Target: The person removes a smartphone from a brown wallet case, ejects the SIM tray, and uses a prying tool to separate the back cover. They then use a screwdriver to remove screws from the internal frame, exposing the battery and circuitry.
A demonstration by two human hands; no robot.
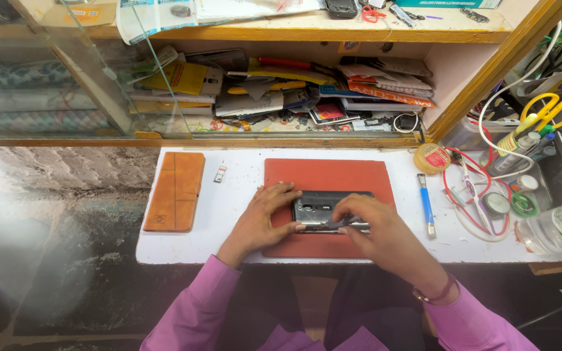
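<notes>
A grey phone [330, 210] is laid flat on the red mat [326, 175] (mid-table); its left end is steadied by the left hand [261, 218], fingers loosely spread; a dark strip [333, 225] at its lower edge is pinched by the curled right hand [375, 227].

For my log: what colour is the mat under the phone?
Red-orange mat, seen in the head view.

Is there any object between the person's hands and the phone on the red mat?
No. The left hand and the right hand already touch the phone on the red mat; nothing visible lies between them.
</notes>
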